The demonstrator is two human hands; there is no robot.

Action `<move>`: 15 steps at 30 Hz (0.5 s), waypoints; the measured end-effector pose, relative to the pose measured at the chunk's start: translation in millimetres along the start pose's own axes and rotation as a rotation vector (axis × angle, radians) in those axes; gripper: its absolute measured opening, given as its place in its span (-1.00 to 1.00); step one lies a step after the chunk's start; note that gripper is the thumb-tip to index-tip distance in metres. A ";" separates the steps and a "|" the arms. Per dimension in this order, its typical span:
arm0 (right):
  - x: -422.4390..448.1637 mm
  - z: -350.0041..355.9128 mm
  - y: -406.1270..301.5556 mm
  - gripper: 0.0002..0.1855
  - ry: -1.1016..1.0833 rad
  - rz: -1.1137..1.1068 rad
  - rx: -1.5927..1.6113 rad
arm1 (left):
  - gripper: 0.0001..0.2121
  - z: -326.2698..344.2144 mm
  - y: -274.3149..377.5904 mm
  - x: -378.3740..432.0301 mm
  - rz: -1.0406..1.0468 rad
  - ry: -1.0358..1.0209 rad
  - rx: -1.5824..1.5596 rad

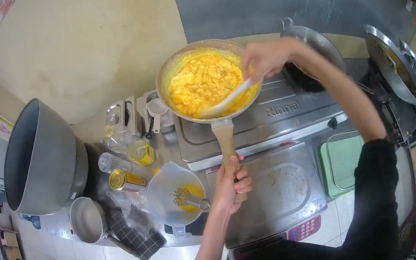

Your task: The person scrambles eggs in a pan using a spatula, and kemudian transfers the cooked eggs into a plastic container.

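Observation:
My left hand (234, 183) is wrapped around the wood-look handle (226, 139) of a frying pan (164, 83). Soft yellow scrambled egg (203, 75) covers most of the pan's inside, with smooth, wetter egg along the near side. In my right hand (268, 57) is a white spatula (231, 97), slanting down to the left. Its blade rests in the egg at the pan's near edge. The pan is over the left part of a Rinnai gas stove (282, 112); whether it touches the burner is hidden.
Left of the stove stand a translucent measuring jug (156, 191) with a whisk (190, 200) and yellow liquid, a tin (126, 179), bottles and a saucepan (88, 220). A large grey pot (42, 164) is farther left. A wok (314, 43) sits right, above a green tray (327, 172). A scale (271, 193) lies in front.

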State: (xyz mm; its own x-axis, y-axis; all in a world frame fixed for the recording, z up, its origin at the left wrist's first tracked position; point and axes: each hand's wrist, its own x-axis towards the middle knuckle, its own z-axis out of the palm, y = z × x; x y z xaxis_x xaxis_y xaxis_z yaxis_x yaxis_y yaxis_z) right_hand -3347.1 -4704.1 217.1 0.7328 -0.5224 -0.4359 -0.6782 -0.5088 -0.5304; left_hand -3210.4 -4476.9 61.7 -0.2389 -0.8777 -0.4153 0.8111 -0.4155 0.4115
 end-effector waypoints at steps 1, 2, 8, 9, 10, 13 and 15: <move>13.2 15.2 -4.2 -0.77 0.066 -0.032 0.003 | -0.77 -0.3 -1.1 0.5 0.000 -0.003 0.001; 30.2 31.1 -8.1 -0.76 0.133 -0.066 0.009 | -0.78 -0.2 -1.9 -0.1 -0.001 -0.003 0.005; 113.9 80.5 -50.3 -0.86 0.610 -0.037 -0.398 | -0.81 3.3 -8.1 4.7 0.042 -0.037 -0.002; 122.9 75.5 -43.1 -0.85 0.703 0.037 -0.455 | -0.81 3.7 -9.9 7.8 0.034 -0.039 0.002; 123.0 63.9 -39.3 -0.85 0.654 0.064 -0.422 | -0.81 2.9 -8.5 6.6 0.042 -0.028 -0.001; 104.7 5.5 -2.8 -0.82 0.538 0.166 -0.300 | -0.80 2.4 -10.2 8.1 0.035 -0.044 -0.009; 56.7 -14.2 -5.6 -0.82 0.430 0.110 -0.098 | -0.80 -3.7 -2.9 5.4 0.055 -0.045 -0.029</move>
State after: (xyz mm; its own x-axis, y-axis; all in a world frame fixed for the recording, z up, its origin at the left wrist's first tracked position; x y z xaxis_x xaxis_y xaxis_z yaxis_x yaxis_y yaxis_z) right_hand -3302.5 -4740.7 205.7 0.5807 -0.8032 -0.1331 -0.7677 -0.4858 -0.4178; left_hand -3212.1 -4479.5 55.3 -0.2169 -0.9092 -0.3555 0.8387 -0.3599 0.4087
